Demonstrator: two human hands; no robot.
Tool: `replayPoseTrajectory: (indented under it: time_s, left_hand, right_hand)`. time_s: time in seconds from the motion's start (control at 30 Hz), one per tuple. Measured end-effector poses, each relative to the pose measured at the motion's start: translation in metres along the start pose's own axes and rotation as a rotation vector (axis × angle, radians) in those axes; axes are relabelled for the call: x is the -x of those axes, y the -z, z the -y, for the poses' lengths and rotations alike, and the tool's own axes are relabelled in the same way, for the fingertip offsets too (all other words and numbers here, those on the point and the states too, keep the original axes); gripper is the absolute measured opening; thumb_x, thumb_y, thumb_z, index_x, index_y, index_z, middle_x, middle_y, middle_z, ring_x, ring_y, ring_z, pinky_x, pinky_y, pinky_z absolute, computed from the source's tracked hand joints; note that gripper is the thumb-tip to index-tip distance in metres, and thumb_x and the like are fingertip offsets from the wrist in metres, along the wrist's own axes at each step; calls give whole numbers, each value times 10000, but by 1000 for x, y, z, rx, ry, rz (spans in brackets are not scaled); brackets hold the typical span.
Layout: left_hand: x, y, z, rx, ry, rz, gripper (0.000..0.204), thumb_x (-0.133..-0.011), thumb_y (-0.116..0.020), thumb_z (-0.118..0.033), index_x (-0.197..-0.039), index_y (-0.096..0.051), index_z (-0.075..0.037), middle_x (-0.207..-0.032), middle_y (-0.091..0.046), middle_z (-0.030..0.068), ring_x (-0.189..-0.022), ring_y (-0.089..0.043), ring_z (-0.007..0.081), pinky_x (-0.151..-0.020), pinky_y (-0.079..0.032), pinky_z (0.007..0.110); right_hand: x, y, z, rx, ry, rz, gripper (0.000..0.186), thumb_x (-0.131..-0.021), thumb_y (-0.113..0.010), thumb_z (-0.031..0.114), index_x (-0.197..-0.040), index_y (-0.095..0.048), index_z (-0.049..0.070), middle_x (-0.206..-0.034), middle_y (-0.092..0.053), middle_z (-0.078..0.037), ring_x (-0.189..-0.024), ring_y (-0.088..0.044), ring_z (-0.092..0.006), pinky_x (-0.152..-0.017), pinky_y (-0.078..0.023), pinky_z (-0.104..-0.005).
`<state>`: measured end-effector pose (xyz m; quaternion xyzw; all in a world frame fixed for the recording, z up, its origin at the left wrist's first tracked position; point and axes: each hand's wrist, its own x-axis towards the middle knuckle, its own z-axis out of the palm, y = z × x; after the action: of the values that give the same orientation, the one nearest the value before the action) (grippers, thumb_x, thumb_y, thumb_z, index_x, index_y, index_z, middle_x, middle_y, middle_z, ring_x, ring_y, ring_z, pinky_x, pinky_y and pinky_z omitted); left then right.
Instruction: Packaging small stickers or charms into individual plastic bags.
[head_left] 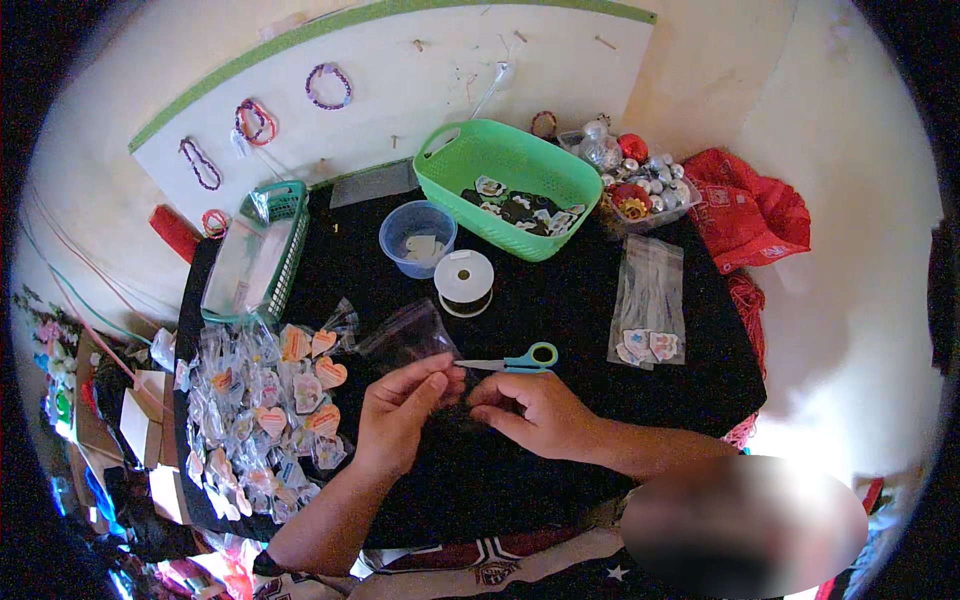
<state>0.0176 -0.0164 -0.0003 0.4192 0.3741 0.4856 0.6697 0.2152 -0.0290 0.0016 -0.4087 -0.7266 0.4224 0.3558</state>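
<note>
Bag (408, 333), clear plastic: showing over black cloth (555, 310), right by the left hand (404, 405). Curling narrow with that hand and the right hand (535, 410), just beside blue-handled scissors (516, 362); holding what, cannot tell.

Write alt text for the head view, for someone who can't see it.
A person's left hand and right hand work close together over a black tabletop, beside a clear plastic bag and scissors. Many clear packets lie to the left; a white spool, blue bowl and light-green basket stand beyond.
</note>
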Motion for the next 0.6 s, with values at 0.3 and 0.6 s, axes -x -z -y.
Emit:
replayPoseTrajectory:
  time_s: [0.3, 0.6]
  left_hand:
    - [-2, 10, 6, 14, 8, -121, 198, -920, -594, -102, -1063, -630, 30, -932, -685, 120, -804, -655, 163, -753, -537, 288]
    - [-5, 8, 3, 27, -16, -106, 202, -920, -609, -137, -1049, -636, 16, -855, -673, 56, -715, -619, 101, -655, -494, 222]
  right_hand:
    - [0, 5, 8, 89, 19, 17, 242, -874, -652, 296, -815, -626, 63, -646, -629, -81, -573, -630, -247, -524, -473, -351]
    - [-12, 56, 43, 427, 181, -240, 267, -847, -666, 312, -752, -647, 63, -621, -605, -93, -557, -608, -246, -525, -472, -351]
